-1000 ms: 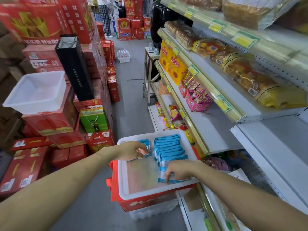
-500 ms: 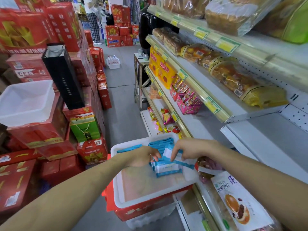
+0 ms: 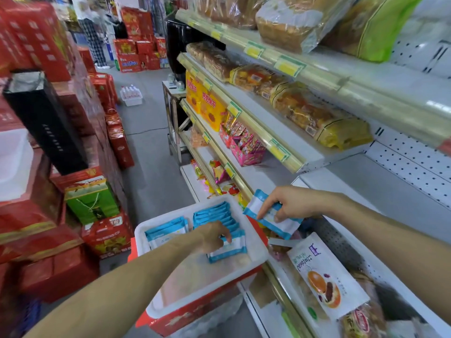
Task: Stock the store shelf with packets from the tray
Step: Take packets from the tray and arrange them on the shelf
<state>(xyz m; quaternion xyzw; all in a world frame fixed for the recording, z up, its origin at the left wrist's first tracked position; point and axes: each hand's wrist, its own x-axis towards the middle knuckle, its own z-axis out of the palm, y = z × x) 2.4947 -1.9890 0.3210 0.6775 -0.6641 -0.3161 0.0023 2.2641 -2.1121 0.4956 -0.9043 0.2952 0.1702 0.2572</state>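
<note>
Presently the right hand [image 3: 290, 206] is gripping what look like two blue-and-white packets [image 3: 271, 217] between thumb and curled fingers. It is holding them just beyond the right rim of the white tray [image 3: 140, 231], above the front edge of the low shelf [image 3: 341, 242]. The left hand [image 3: 214, 236] is reaching inside the tray, its fingers curling over the near stack [image 3: 228, 250]. It appears to be pinching the uppermost packet, though the thumb is hidden.

Judgement: the step in hand is the transfer to the white shelf board [image 3: 366, 191] at right. To do it well, the packets should be kept flat and together. They should be lifted over the rail rather than dragged, then set squarely with faces outward. The grip is sitting near one end, so the free ends may sag or fan apart.

Contents: the tray is resting on a red carton [image 3: 190, 318]. It is holding the near stack, an upright row [image 3: 214, 213] behind it and a flat packet [image 3: 166, 231] to the left, all lying in its far half. The low shelf is holding a bagged bun [image 3: 324, 281].
</note>
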